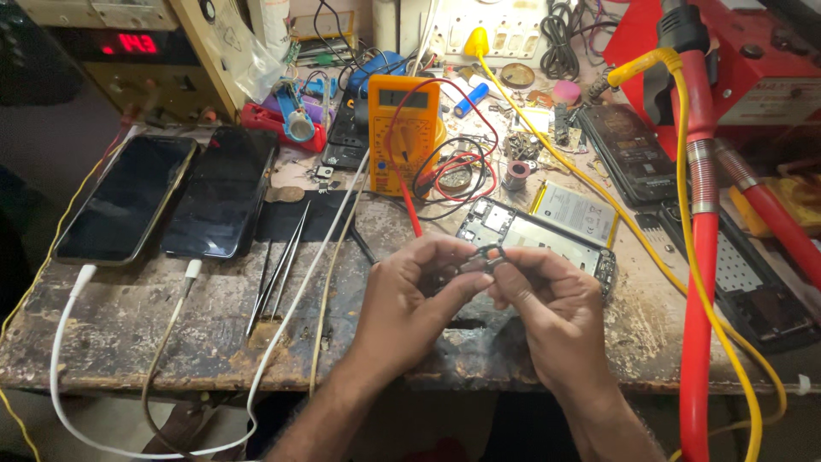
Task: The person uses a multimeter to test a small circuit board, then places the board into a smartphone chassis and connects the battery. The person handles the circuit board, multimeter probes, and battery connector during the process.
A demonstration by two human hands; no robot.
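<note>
Both hands meet over the front middle of the worn desk (128, 316): the left hand (410, 295) has its fingers curled in, thumb and forefinger pinched on a small dark part (489, 254), and the right hand (552, 299) closes on the same part from the other side, fingertips touching it. What the part is cannot be told; it is held just above the desk, in front of an opened phone frame (534, 235). At the far left two smartphones (128, 197) lie face up side by side, each with a charging cable (64, 342) plugged into its lower end and trailing off the front edge. Just right of them a pair of tweezers (278, 269) lies on the desk, tips toward the person. Behind the hands stands a yellow multimeter (402, 133), its red and black leads looped beside it. Right of the phone frame lies a flat battery (575, 211), then a dark phone back (629, 150). At the far right a red hose (701, 257) and a yellow cable (676, 214) run down past the desk edge.
</note>
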